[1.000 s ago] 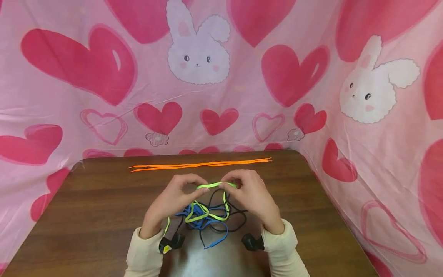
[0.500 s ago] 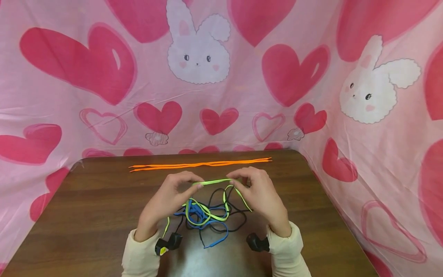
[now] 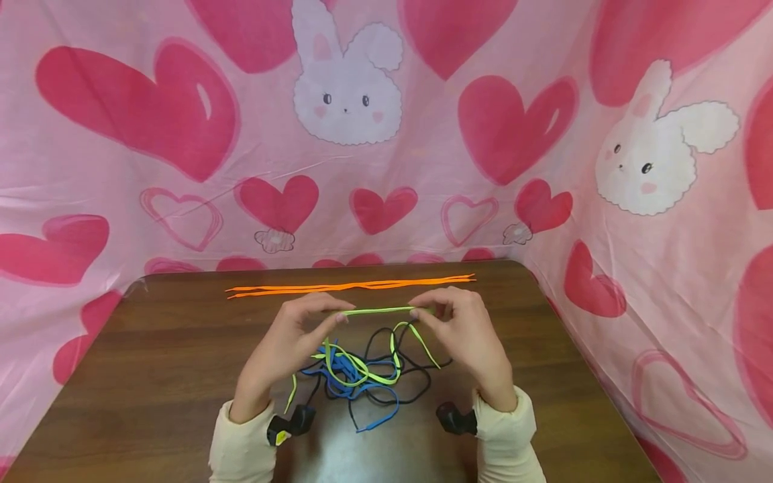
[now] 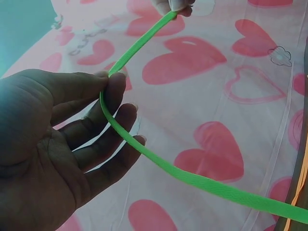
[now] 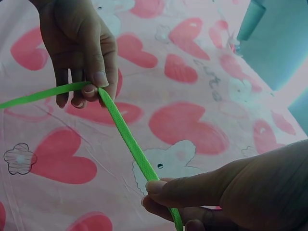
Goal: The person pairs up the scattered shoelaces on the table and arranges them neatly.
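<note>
A flat neon-green shoelace [image 3: 380, 310] is stretched nearly level between both hands, above the table. My left hand [image 3: 288, 342] pinches it between thumb and forefinger; in the left wrist view the lace [image 4: 192, 179] bends at the pinch and runs down to the right. My right hand [image 3: 468, 335] pinches the other side of the taut stretch, and in the right wrist view a short tail [image 5: 177, 220] hangs below the thumb. Under the hands lies a tangle of blue laces [image 3: 344, 369], black laces [image 3: 417, 396] and more green lace [image 3: 395, 355].
Two orange shoelaces [image 3: 356, 286] lie side by side along the far edge of the brown wooden table [image 3: 151, 376]. Pink cloth [image 3: 423, 154] with hearts and rabbits hangs behind and at the sides. Black wrist cameras [image 3: 457, 419] sit at the cuffs.
The hands have moved apart and slightly up, lengthening the taut stretch of green shoelace between them. A green lace end now lies at the right of the tangle.
</note>
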The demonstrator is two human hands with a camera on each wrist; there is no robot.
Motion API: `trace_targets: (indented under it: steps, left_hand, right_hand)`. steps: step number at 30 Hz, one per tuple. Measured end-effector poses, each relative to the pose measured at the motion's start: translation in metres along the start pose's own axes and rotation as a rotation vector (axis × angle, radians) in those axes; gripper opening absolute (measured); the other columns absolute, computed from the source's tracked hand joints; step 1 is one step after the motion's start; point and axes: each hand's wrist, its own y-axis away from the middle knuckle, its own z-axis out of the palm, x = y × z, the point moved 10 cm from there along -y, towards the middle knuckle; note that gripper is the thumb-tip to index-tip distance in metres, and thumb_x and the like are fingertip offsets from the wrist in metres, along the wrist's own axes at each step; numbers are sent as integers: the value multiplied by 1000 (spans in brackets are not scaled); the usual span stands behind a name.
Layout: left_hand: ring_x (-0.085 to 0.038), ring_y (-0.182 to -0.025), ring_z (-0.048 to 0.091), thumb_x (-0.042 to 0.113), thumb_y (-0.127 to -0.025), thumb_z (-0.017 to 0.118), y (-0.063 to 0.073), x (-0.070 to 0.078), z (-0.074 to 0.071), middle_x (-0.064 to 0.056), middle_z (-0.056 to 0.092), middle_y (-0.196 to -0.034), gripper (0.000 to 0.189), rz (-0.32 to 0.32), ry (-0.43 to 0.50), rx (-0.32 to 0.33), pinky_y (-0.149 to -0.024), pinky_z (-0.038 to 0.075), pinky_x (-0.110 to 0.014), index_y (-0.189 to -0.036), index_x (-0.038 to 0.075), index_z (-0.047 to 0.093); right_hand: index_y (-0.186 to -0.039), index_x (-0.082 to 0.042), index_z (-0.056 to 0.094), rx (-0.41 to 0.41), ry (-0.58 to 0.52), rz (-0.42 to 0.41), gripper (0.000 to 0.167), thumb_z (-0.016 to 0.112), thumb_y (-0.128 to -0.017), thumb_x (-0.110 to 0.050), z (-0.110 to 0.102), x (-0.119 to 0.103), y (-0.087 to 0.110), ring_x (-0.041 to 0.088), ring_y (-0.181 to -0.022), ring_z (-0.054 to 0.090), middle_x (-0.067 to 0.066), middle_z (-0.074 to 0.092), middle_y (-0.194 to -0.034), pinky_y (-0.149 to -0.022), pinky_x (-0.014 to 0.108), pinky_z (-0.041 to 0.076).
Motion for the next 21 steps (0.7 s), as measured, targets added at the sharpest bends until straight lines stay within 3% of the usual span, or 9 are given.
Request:
trace_targets:
  steps: [11,17,21]
  left_hand:
    - [-9,-101,67,2,-93,72,2,0,-3,8,73,-106,27,19,5,14,-91,54,-31,-114,17,77]
    - [-10,-102,66,3,-92,73,2,1,-6,5,74,-107,26,22,-3,28,-92,53,-30,-113,17,77]
    - [-10,-104,66,4,-92,73,3,0,-9,7,74,-109,25,5,-15,33,-93,54,-37,-114,18,77]
  right_hand:
    - [-97,-15,82,19,14,9,17,83,-83,-6,-7,7,1,13,-66,51,-7,73,-85,-59,25,42]
    - [-95,-15,81,39,25,-5,14,83,-84,-6,-12,9,-1,11,-60,49,-8,71,-77,-56,25,42]
    - [-95,-14,82,45,25,-5,13,83,-84,-6,-14,11,-2,11,-58,48,-8,67,-71,-54,25,41]
